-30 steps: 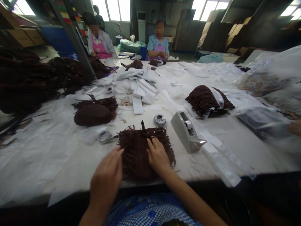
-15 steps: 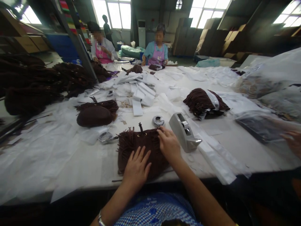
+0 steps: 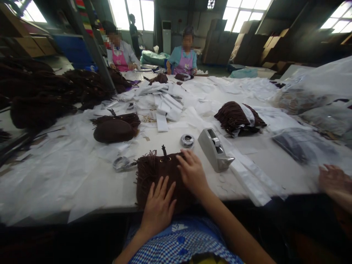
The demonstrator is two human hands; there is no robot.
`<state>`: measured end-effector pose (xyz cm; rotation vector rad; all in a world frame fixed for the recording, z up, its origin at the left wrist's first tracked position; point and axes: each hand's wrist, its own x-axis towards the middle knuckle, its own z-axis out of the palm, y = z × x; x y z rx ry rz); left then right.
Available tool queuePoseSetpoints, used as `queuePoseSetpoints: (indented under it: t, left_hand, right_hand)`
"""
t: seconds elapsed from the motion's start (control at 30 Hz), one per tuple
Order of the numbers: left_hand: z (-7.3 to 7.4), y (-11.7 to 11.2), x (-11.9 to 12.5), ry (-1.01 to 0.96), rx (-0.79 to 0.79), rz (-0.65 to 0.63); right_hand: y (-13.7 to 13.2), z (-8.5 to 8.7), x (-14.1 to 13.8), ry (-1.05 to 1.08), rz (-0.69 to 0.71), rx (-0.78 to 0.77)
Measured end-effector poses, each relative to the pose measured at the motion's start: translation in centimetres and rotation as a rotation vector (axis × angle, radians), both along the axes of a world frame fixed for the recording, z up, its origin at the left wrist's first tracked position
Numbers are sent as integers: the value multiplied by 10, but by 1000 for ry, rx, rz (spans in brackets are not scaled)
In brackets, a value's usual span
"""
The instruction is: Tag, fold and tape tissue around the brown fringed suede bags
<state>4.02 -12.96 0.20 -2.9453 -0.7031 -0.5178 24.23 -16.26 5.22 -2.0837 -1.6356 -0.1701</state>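
Note:
A dark brown fringed bag (image 3: pixel 167 169) lies at the table's near edge, with two gold eyelets and a short knotted cord at its top. My left hand (image 3: pixel 159 203) rests on its lower front, fingers spread and flat. At the bag's upper right, my right hand (image 3: pixel 192 171) lies over the side, its fingers stretched out and slightly bent; the fringe under it is mostly hidden. Just right of that hand stands a grey tape dispenser (image 3: pixel 214 150). Behind the bag is a coiled ring (image 3: pixel 187 140), and another clear coil (image 3: pixel 121 163) sits to its left.
Another brown bag (image 3: pixel 114 130) lies at left, and a banded fringed one (image 3: pixel 239 118) at right. White strips (image 3: pixel 166 106) are heaped mid-table. Plastic sheets (image 3: pixel 35 176) spread over the left side. A co-worker's hand (image 3: pixel 335 179) is at the right edge; two people sit opposite.
My right hand has shifted slightly left over the bag's upper right, its fingers flatter. My left hand stays on the front. The co-worker's hand at right has come nearer the table's front edge.

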Motion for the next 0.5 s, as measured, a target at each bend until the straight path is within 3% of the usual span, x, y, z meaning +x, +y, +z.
queuePoseSetpoints:
  t: [0.1, 0.2, 0.27, 0.4, 0.5]
  left_hand:
    - [-4, -3, -7, -60, -16, -9]
    - [-2, -2, -16, -86, -36, -78]
    - [0, 1, -18, -82, -47, -117]
    - [-12, 4, -15, -75, -67, -113]
    - [-36, 1, -14, -115, -83, -66]
  right_hand:
    - [-10, -12, -35, 71, 272, -62]
    - [-24, -25, -48, 161, 274, -116]
    - [-29, -21, -45, 195, 252, -129]
    - [1, 18, -47, 255, 313, 4]
    - [52, 53, -80, 461, 606, 170]
